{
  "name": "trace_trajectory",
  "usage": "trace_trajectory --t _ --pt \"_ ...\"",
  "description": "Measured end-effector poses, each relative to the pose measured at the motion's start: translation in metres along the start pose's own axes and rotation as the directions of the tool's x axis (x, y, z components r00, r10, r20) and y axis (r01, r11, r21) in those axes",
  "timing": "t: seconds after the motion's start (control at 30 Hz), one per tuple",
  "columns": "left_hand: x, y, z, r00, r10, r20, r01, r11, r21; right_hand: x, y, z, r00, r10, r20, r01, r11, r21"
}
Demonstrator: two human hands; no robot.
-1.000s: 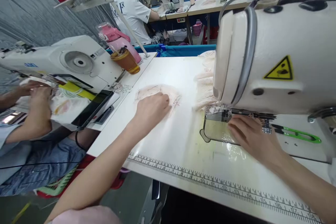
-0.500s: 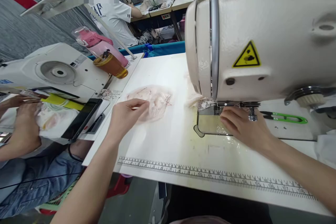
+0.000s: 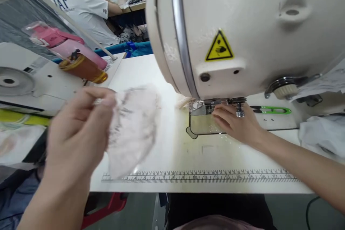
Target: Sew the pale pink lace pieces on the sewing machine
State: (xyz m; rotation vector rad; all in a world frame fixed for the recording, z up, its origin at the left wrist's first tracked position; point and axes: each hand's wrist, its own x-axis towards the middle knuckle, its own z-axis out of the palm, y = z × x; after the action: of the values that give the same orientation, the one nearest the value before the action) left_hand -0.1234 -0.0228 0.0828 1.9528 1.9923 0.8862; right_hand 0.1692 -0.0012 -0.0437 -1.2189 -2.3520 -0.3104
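My left hand (image 3: 77, 133) is raised above the white table (image 3: 167, 158) and pinches a pale pink lace fabric piece (image 3: 133, 129), which hangs blurred from its fingers. My right hand (image 3: 234, 124) rests by the metal needle plate (image 3: 201, 125) under the head of the cream sewing machine (image 3: 242, 32); its fingers are curled near the presser foot, and I cannot make out whether they hold anything. More lace fabric (image 3: 185, 102) lies behind the needle.
Green thread snips (image 3: 271, 109) lie right of the needle. A printed ruler (image 3: 202, 176) runs along the table's front edge. A pink bottle (image 3: 60, 41) and an amber cup (image 3: 83, 68) stand at left by another machine (image 3: 24, 82). White cloth (image 3: 322, 136) sits at right. A person (image 3: 83, 7) sits behind.
My left hand lifted the lace piece off the table and drew it toward me. The view shifted closer to the machine head. My right hand stayed by the needle plate.
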Motion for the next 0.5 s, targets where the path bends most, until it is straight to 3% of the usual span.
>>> trace_trajectory --t 0.07,0.13,0.17,0.27,0.33,0.4,0.43,0.5 --pt "-0.002 0.018 0.026 0.969 -0.045 0.243 0.099 0.971 -0.216 0.002 0.002 -0.002 1.000 0.001 -0.003 -0.001 1.000 -0.004" --pt "0.000 0.027 0.053 0.901 0.071 0.429 0.003 0.985 -0.170 0.004 0.005 -0.005 1.000 -0.001 -0.018 0.000 1.000 -0.019" --pt "0.002 0.029 0.065 0.877 0.128 0.464 -0.097 0.991 -0.091 0.005 0.006 -0.006 0.999 -0.002 -0.038 0.002 1.000 -0.024" --pt "0.002 0.028 0.090 0.862 0.390 0.322 -0.462 0.867 0.186 0.006 0.010 -0.009 0.995 0.004 -0.101 -0.005 1.000 -0.002" --pt "-0.004 0.027 0.100 0.746 0.618 0.246 -0.666 0.699 0.262 0.007 0.011 -0.010 0.996 0.027 -0.088 -0.025 0.999 0.026" --pt "-0.013 0.028 0.109 0.611 0.745 0.265 -0.790 0.557 0.255 0.008 0.009 -0.011 0.999 0.032 -0.034 -0.031 0.998 0.050" --pt "-0.017 0.028 0.113 0.571 0.769 0.287 -0.819 0.515 0.252 0.009 0.007 -0.012 1.000 0.027 -0.001 -0.027 0.998 0.062" --pt "-0.023 0.028 0.122 0.541 0.781 0.311 -0.839 0.478 0.260 0.012 0.003 -0.013 0.995 0.049 0.082 -0.057 0.993 0.099"
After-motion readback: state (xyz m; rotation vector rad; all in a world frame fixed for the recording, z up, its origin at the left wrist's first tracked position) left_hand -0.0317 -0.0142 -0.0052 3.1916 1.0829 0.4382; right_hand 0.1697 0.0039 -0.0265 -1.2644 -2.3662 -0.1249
